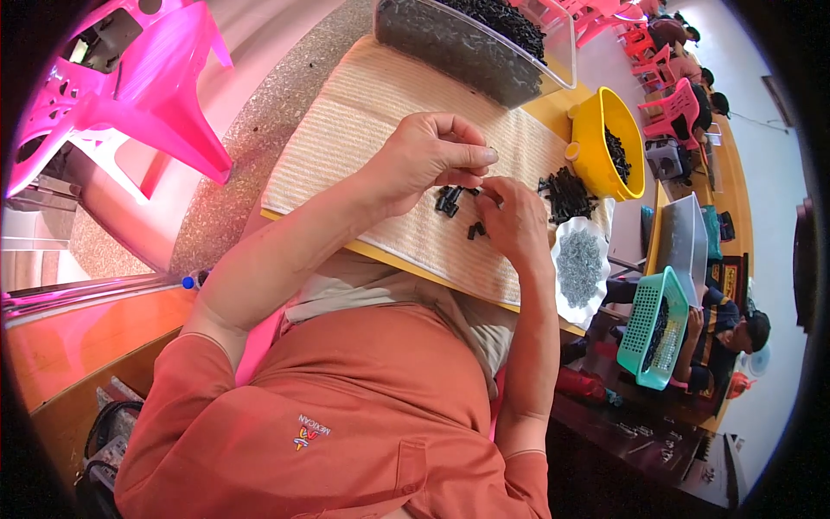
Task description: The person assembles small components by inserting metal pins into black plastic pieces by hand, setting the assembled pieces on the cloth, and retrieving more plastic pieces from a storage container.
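Note:
Over a striped cream towel (346,112), my left hand (432,160) is closed, its thumb and forefinger pressed together. Just right of it and a little nearer is my right hand (516,218), fingers bent in and closed, its fingertips close to the left ones. Whatever lies between the fingers is too small or hidden to make out. A small cluster of short black tube-like pieces (448,201) lies below the left hand. Several more loose black pieces (476,230) lie beside the right hand. Further right is a larger heap of black pieces (571,197).
A white scalloped dish (577,318) of small clear pieces stands at the right edge. Behind it is a yellow tub (590,130) with black pieces. A clear bin (432,48) full of black pieces stands at the back. A person (726,333) sits right, by a green basket (635,333).

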A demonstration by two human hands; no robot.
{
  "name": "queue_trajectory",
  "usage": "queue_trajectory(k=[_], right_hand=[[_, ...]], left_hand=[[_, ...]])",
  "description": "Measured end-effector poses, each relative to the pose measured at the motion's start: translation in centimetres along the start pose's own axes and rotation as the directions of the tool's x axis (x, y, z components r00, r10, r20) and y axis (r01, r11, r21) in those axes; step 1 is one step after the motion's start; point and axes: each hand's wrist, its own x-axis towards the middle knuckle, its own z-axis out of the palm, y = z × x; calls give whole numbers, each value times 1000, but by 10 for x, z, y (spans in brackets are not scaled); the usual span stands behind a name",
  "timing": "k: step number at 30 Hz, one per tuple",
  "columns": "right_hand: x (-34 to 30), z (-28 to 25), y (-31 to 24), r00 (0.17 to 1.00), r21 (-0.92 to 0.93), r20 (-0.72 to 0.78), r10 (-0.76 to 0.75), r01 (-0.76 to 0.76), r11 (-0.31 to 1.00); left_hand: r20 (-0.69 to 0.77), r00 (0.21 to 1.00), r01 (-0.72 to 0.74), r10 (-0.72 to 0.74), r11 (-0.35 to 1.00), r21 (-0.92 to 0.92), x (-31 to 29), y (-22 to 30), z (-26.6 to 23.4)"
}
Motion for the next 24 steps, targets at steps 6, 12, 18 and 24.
queue_trajectory(k=[6,12,18,24], right_hand=[[0,0,2,981,152,-186,-51,80,985],[2,-9,-7,983,70,-123,-139,149,986],[7,-7,-22,979,-133,10,-203,203,970],[10,-4,-16,972,-170,17,-233,233,958]], left_hand=[[-5,1000,8,-8,1000,7,-1,2,0],[1,1000,8,-8,1000,6,-1,1,-1],[-3,1000,8,-8,1000,-1,0,0,-1],[-12,1000,2,-2,1000,4,0,0,0]])
